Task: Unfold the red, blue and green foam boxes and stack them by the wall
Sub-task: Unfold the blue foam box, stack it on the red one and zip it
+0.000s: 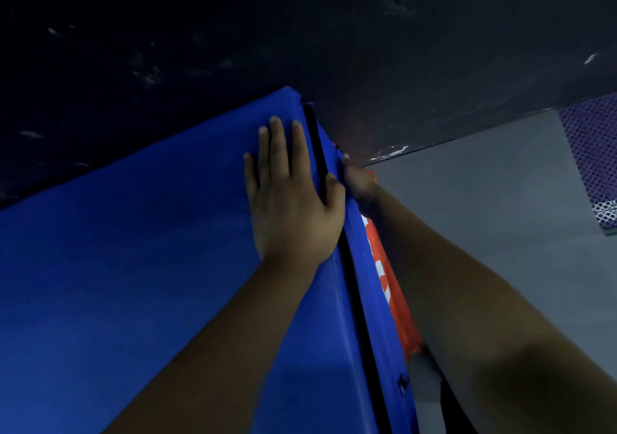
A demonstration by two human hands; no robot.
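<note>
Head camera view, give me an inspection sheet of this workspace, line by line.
Surface: grey floor, bare where visible.
Job's things: blue foam box lies against the dark wall, a black strip along its right edge; red foam box shows beneath it on the right; green one not seen.
Clutter: nothing seen.
Grippers: left hand flat and open on the blue top; right hand at the blue box's right side, grip hidden.
Cables: nothing seen.
Surroundings: purple mesh mat at far right; lighting dim.
</note>
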